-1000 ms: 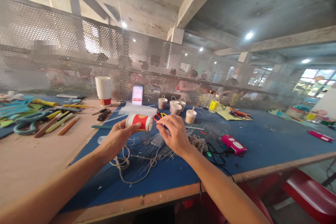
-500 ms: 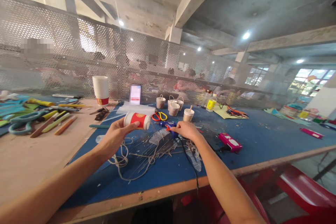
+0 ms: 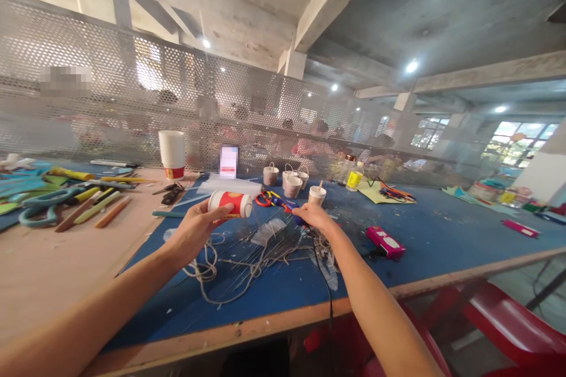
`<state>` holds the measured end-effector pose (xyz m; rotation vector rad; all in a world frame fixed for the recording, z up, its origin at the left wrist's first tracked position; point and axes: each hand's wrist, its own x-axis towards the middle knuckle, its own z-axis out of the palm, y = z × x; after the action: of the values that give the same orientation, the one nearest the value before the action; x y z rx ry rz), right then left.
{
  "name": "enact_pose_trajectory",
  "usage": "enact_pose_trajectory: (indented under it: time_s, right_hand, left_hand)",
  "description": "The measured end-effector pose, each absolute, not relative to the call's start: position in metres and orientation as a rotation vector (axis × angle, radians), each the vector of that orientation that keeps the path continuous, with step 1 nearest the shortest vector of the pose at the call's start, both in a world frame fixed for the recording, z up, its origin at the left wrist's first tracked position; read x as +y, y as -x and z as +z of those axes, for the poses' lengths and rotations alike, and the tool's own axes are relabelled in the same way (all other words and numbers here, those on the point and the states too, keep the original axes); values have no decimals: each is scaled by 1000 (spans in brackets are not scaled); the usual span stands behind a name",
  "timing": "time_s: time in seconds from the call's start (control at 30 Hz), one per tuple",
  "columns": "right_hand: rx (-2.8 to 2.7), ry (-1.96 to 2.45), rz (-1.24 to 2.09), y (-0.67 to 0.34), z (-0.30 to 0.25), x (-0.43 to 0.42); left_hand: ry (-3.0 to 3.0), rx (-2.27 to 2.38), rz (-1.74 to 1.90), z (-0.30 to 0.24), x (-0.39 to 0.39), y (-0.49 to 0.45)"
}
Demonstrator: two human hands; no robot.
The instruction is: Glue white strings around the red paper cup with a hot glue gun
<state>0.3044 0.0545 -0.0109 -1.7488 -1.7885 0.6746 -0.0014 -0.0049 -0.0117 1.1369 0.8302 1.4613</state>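
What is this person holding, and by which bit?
The left grip holds a paper cup around its side, near one end. The right grip holds a blue corded tool; the exact spot is hidden.

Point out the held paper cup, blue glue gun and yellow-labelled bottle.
Held paper cup (image 3: 236,202): head view, on its red band.
Blue glue gun (image 3: 292,203): head view, on its blue body.
Yellow-labelled bottle (image 3: 354,180): head view, on its label.

The right fingers (image 3: 304,212) cover much of the blue glue gun (image 3: 292,204). The left fingers (image 3: 224,210) are partly hidden behind the red-banded paper cup (image 3: 239,206). The phone screen (image 3: 229,162) is pixelated past reading. People (image 3: 316,141) behind the perforated panel (image 3: 110,70) blur. The frame cuts off both forearms (image 3: 119,291) and a red chair (image 3: 508,321).
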Motion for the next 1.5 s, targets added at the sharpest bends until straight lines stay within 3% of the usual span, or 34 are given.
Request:
enact_pose_trajectory:
  time_s: [0.37,0.63,1.17,1.5]
  right_hand:
    - [-1469,935,1148,-281,7,25]
    - [-1499,631,1172,-263,7,8]
    - [-1623,816,1016,-255,11,-4]
    - [-1876,966,681,-255,-1,-3]
  left_hand:
    - [-1044,791,1451,-12,-4,3]
    - [-1068,799,1441,-12,-6,2]
    - [-1125,894,1497,-8,-9,0]
    - [-1080,871,1565,-7,-6,3]
